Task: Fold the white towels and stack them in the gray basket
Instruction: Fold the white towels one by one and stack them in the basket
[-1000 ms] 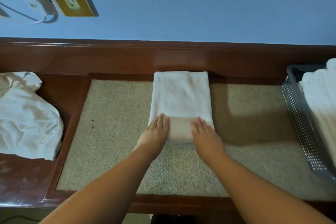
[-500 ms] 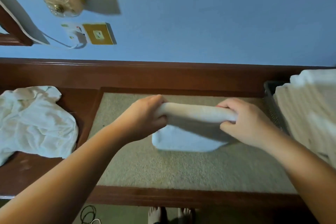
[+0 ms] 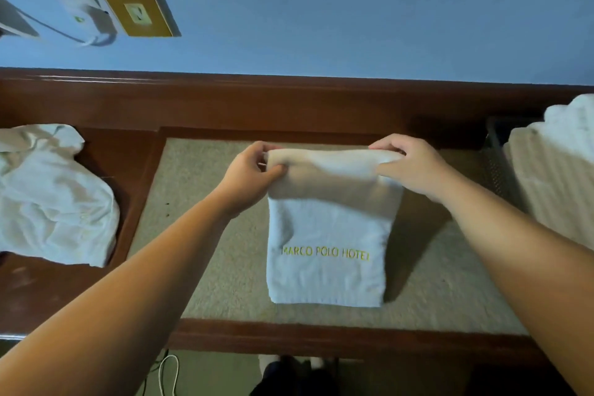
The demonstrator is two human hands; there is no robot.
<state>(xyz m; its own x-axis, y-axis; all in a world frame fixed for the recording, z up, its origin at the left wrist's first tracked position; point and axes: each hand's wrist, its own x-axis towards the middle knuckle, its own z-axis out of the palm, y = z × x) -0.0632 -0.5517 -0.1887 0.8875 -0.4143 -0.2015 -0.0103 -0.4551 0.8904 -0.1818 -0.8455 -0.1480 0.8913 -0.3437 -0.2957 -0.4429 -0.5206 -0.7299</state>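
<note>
A white towel with yellow "MARCO POLO HOTEL" lettering lies on the beige mat, its far end raised. My left hand pinches the raised fold's left corner. My right hand pinches its right corner. The gray basket stands at the right edge, with a pile of folded white towels rising above its rim and hiding most of it.
A crumpled white cloth lies on the dark wooden surface at the left. A raised wooden ledge runs along the back under the blue wall. A wall socket with a plug is at upper left.
Both hands went from pressing flat on the towel's near end to gripping it and lifting. The towel now hangs from their pinch, with the lettered side spread towards me.
</note>
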